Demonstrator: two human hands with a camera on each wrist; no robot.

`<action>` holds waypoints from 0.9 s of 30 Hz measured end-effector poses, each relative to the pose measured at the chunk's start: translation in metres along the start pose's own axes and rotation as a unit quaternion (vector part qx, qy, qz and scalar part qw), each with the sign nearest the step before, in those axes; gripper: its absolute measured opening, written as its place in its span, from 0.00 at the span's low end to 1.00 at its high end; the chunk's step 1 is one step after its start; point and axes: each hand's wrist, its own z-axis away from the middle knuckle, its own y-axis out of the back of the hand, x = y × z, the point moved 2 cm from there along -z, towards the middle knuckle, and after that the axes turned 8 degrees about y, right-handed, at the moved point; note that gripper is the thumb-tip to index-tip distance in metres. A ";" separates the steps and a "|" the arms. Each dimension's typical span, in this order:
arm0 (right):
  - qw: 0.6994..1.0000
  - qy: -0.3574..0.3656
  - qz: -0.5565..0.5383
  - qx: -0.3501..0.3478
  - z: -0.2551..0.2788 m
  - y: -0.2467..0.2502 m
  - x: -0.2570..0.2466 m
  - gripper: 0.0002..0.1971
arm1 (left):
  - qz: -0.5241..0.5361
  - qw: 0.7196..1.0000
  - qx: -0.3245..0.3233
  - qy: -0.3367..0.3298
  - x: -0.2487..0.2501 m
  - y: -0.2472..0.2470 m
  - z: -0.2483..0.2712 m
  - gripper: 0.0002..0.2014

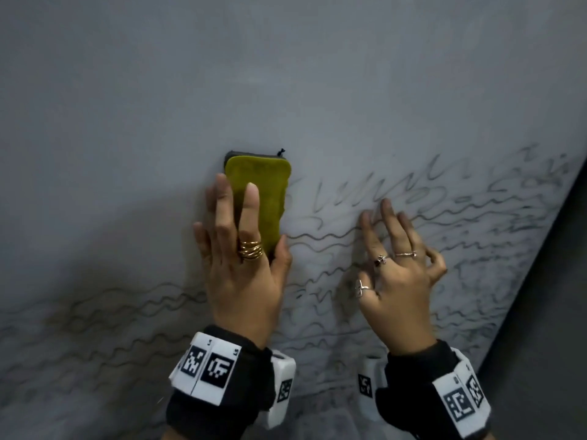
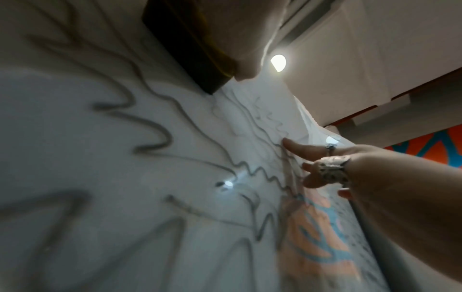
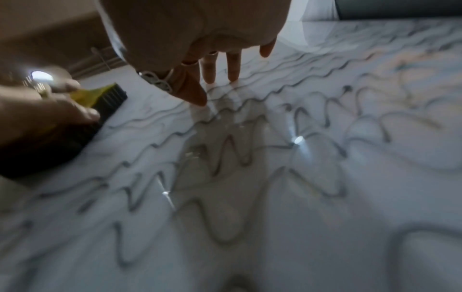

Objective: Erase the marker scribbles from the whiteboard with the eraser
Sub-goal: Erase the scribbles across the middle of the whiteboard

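A yellow-green eraser (image 1: 270, 185) with a dark felt base lies flat against the whiteboard (image 1: 286, 74). My left hand (image 1: 247, 236) holds it, with fingers along its top and left side and the thumb on its right edge. Grey wavy marker scribbles (image 1: 444, 201) cover the board to the right of and below the eraser; the area above it is blank. My right hand (image 1: 394, 249) rests its spread fingertips on the scribbles, holding nothing. The left wrist view shows the eraser (image 2: 190, 49) from its dark side. The right wrist view shows the eraser (image 3: 105, 98) at far left.
The whiteboard's right edge meets a dark surface (image 1: 556, 312). An orange and blue picture (image 2: 425, 146) hangs beyond the board, mirrored faintly in it. A ceiling light (image 2: 278, 62) shines overhead and glints on the glossy surface.
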 end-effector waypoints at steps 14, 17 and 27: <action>1.000 0.014 -0.004 -0.020 0.002 -0.008 0.013 0.38 | -0.147 0.975 -0.033 -0.162 0.017 -0.019 -0.004 0.28; 0.999 0.038 0.000 -0.005 0.003 -0.007 0.019 0.37 | -0.150 0.980 -0.011 -0.130 0.014 -0.015 -0.010 0.29; 0.999 0.014 -0.046 0.011 -0.002 -0.004 0.014 0.34 | -0.111 0.968 -0.070 -0.216 0.031 -0.011 -0.023 0.32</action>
